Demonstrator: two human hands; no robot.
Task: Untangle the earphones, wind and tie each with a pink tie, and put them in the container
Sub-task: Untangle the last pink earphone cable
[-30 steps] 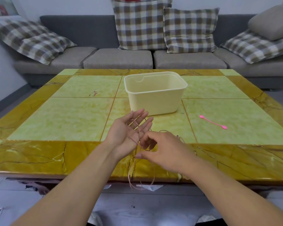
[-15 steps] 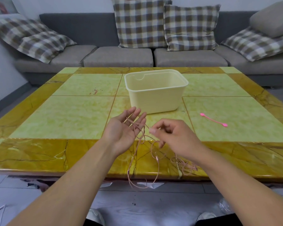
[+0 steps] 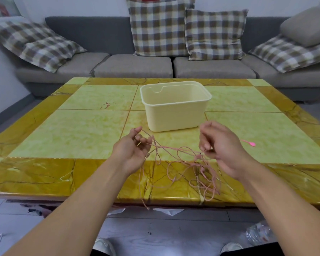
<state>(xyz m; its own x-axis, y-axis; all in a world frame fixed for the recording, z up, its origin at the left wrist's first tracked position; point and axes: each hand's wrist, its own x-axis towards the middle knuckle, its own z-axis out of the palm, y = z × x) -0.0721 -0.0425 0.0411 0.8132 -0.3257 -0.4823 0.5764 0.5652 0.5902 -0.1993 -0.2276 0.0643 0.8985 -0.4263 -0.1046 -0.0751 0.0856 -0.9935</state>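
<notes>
Cord (image 3: 175,150): pinched by curled left hand (image 3: 135,146) and right hand (image 3: 218,145), strung crosswise between them, tangle hung below right fingers (image 3: 204,147).

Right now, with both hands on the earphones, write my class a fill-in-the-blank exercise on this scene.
1. The cream container stands on the ____.
2. The pink tie lies to the ____ of the container.
3. The earphone cable stretches between the left hand and the ____ hand.
4. Part of the cable hangs over the table's ____ edge.

Missing words: table; right; right; near
</notes>
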